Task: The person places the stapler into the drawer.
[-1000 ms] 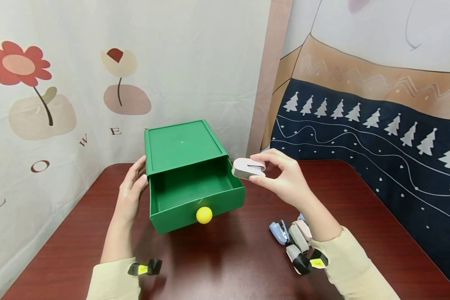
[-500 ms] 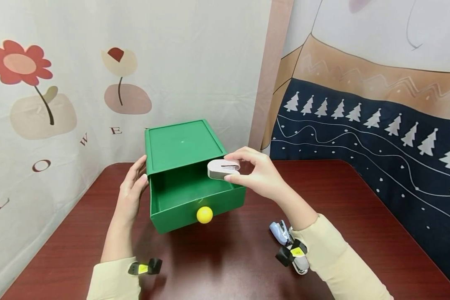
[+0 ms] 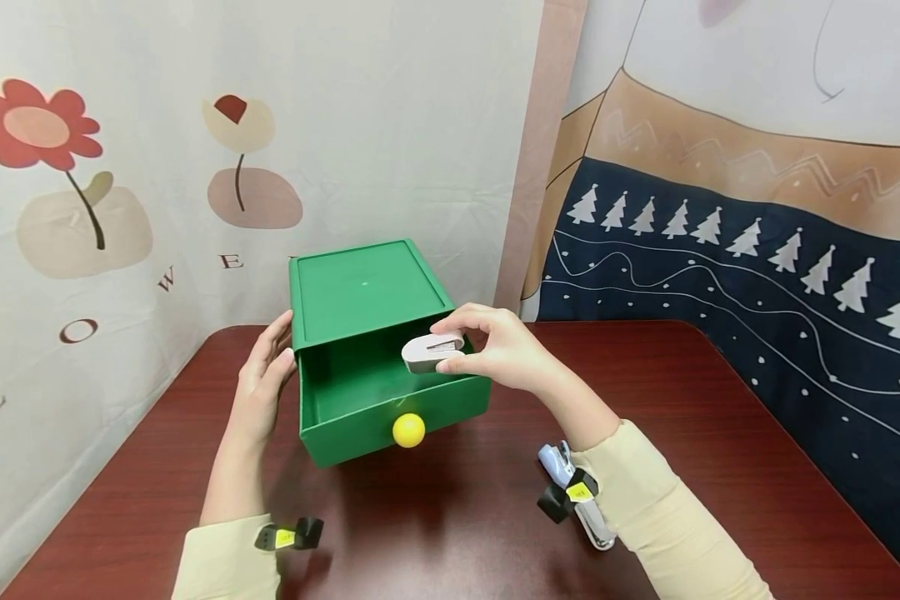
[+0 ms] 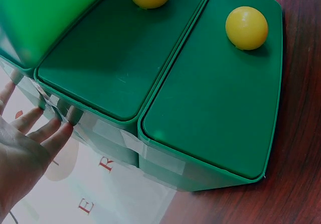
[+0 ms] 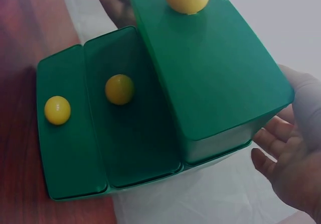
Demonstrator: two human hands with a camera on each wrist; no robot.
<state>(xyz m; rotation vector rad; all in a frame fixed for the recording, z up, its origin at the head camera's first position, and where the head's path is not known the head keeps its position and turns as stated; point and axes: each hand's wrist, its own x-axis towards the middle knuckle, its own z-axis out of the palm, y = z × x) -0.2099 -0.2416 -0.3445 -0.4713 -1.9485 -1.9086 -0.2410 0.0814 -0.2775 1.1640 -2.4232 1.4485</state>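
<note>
In the head view my right hand (image 3: 506, 354) pinches a small white stapler (image 3: 423, 354) between thumb and fingers. It holds the stapler over the right part of a pulled-out green drawer (image 3: 345, 440) with a yellow ball knob (image 3: 408, 430). This is the top drawer of a green cabinet (image 3: 367, 287); its visible inside shows bare green plastic. My left hand (image 3: 258, 387) rests its fingers against the cabinet's left side, fingers fairly straight. From the right wrist, the right hand (image 5: 288, 169) appears beside the drawer; the stapler is hidden there.
Two lower drawers, a middle one (image 4: 115, 73) and a bottom one (image 4: 215, 103), are closed, each with a yellow knob. On the dark red table (image 3: 450, 542), a blue stapler (image 3: 555, 464) and a grey stapler (image 3: 595, 525) lie partly behind the right wrist's camera.
My right hand has carried the white stapler leftward from beside the drawer to over it, then slightly lower. The left hand and cabinet have stayed put.
</note>
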